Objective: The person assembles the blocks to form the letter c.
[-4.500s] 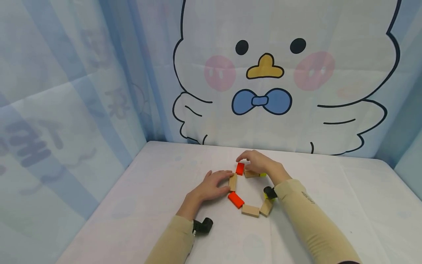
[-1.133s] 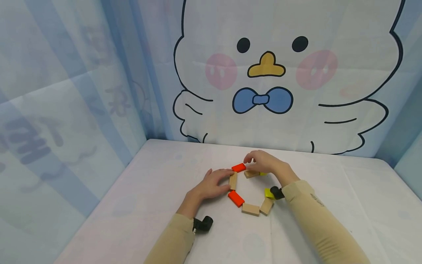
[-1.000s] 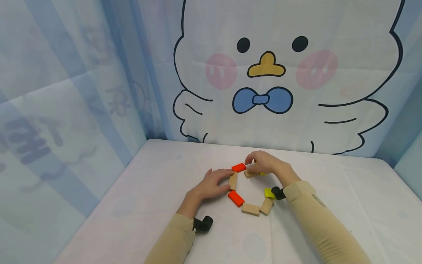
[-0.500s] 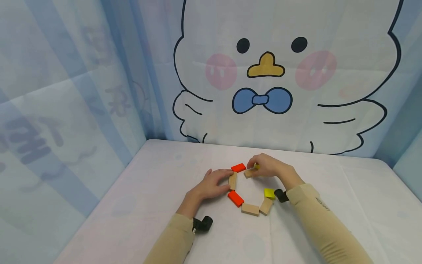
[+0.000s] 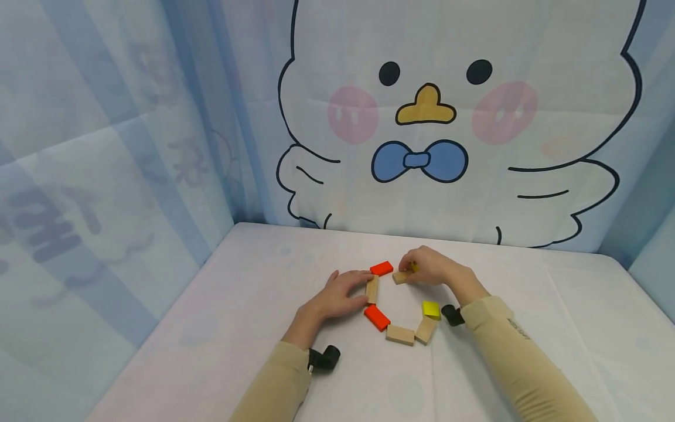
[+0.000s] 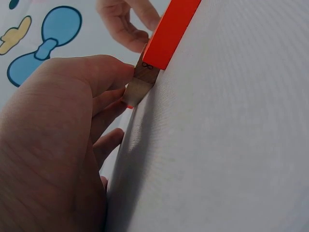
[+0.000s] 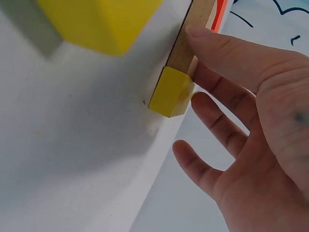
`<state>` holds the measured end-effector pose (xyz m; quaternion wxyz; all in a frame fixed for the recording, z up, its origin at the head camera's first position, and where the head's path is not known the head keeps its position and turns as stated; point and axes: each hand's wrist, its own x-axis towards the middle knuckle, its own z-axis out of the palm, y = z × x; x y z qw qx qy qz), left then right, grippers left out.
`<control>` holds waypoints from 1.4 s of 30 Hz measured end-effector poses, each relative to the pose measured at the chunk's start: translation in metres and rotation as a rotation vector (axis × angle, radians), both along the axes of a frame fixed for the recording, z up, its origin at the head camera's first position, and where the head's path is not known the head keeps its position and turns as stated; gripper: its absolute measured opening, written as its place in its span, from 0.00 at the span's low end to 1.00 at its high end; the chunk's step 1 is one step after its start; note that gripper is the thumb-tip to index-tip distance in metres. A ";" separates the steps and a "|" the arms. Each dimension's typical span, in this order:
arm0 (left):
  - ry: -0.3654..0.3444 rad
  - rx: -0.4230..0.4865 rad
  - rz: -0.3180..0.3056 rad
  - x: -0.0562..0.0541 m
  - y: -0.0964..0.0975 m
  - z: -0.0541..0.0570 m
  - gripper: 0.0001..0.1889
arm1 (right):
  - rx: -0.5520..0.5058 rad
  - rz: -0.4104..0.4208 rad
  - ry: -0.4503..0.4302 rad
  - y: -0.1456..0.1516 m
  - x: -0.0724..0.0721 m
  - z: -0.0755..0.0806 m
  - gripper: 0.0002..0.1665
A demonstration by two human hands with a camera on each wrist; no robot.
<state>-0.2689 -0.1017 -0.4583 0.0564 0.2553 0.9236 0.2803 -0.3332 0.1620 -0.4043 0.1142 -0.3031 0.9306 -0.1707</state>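
Note:
Small red, yellow and plain wooden blocks lie in a broken ring on the white table. My left hand [image 5: 340,294] rests against the left wooden block [image 5: 372,290], fingers nearly straight, index fingertip at its far end. At the back, my right hand [image 5: 429,265] pinches a wooden block [image 5: 399,277] between thumb and index finger. A yellow block [image 7: 169,92] meets that block's near end in the right wrist view; the fingers partly hide it in the head view. Left of the pinched block lies a red block [image 5: 382,268], with a gap between them.
Toward the front, the ring has another red block [image 5: 377,317], two wooden blocks, one of them at the front [image 5: 400,334], and a yellow block [image 5: 430,309]. A printed cloth [image 5: 422,205] hangs behind the white table [image 5: 211,351].
The back red block has turned from upright to slanting, its near end by the left wooden block. Since then my right hand has shifted right, moving the back wooden block slightly right.

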 end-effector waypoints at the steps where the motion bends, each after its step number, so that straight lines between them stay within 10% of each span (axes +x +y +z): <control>1: 0.004 0.001 -0.001 0.000 0.000 0.001 0.28 | -0.001 -0.003 0.002 0.001 0.000 0.000 0.11; 42: 0.007 0.011 -0.002 0.000 0.000 -0.002 0.28 | 0.011 -0.146 -0.033 -0.001 -0.019 0.000 0.12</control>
